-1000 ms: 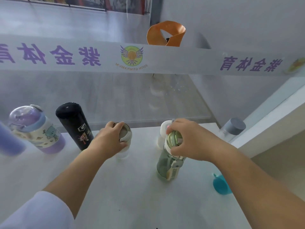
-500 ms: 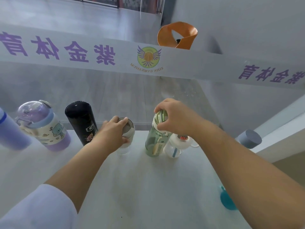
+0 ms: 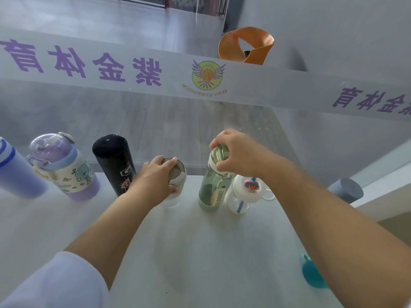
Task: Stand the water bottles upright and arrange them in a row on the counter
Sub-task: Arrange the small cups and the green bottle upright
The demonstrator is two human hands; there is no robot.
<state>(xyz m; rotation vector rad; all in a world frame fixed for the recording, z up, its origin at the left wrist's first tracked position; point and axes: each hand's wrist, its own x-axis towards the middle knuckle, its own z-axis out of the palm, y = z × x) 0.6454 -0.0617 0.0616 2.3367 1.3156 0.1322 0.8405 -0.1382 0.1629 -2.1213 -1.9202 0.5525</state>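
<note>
- The right hand (image 3: 239,156) pinched the white-collared cap of the translucent green plastic bottle (image 3: 213,183), which stood upright on the white counter (image 3: 200,252), touching the clear bottle with a white straw lid (image 3: 246,194) on its right.
- The left hand (image 3: 155,181) cupped the grey-and-white lid of a clear tumbler (image 3: 174,174), fingers curled over its rim, beside the tall black cylindrical flask (image 3: 115,163).
- To finish well, the green bottle probably needed its base level with the neighbours' before letting go, releasing straight upward to avoid tipping it.
- A teal cup (image 3: 311,274) near the counter's edge stood apart from the row.
</note>
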